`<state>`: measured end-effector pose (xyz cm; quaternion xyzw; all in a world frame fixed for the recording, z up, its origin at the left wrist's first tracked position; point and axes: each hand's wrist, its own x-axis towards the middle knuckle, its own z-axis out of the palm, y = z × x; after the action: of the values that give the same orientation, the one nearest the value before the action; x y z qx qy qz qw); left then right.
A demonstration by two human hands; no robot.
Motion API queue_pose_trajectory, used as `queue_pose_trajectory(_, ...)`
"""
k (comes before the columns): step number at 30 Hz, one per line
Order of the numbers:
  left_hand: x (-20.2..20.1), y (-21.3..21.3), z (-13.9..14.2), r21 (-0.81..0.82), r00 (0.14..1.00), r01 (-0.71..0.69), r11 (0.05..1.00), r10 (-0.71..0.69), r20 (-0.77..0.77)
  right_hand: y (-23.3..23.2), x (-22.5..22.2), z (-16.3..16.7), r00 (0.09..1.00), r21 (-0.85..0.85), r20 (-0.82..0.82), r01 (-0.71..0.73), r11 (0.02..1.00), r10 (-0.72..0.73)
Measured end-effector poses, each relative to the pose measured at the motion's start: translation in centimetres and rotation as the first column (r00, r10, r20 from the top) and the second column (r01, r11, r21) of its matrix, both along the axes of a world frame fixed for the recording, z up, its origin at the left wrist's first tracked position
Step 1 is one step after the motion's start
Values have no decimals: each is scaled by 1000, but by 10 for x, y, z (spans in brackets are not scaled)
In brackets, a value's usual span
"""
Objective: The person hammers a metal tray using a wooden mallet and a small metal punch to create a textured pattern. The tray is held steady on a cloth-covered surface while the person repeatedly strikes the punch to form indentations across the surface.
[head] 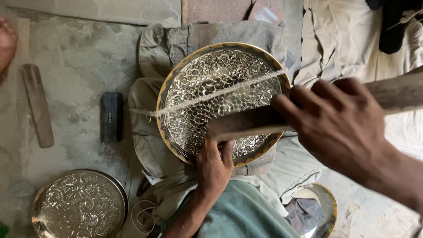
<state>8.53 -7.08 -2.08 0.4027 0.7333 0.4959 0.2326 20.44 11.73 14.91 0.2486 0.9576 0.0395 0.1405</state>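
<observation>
View from above of a person seated on a rough concrete floor (79, 66), working on a large round engraved metal plate (207, 79) that rests tilted on cloth-covered knees. The plate is shiny, covered in dense scrolling leaf patterns, with a yellow-gold rim. The left hand (214, 167) grips its lower edge, fingers curled up over the rim and pressed close together against the patterned face. The right hand (339, 125), large and blurred in the foreground, is wrapped around a long wooden stick (246, 124) whose flat end lies across the plate's lower right part; its fingers are closed tightly round the wood. A pale fibrous cord (211, 96) stretches taut diagonally across the plate.

The plate looks stiff, thin and fairly light, probably slick on its polished face (the rim seems the safest place to hold it, as the engraved surface could scratch).

On the floor at left lie a dark rectangular block (111, 116) and a wooden slat (38, 105); a second engraved plate (79, 205) sits at lower left. A third shiny dish (328, 207) at lower right is mostly hidden by cloth. The stick's far end is cut off at the right edge, and where the cord is fastened cannot be made out
</observation>
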Motion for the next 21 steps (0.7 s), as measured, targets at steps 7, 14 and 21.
queue_pose_trajectory(7,1,-3,-2,-15,998,14,1000,-15,-55,-4,-4,9,1000,53,16,0,999,-1)
queue_pose_trajectory(14,-2,-1,3,-68,1000,18,998,-17,11,-1,-10,17,986,6,163,24,1000,-25)
queue_pose_trajectory(21,-5,0,6,63,995,-23,998,29,-93,-10,-19,20,874,-439,-420,40,898,-245)
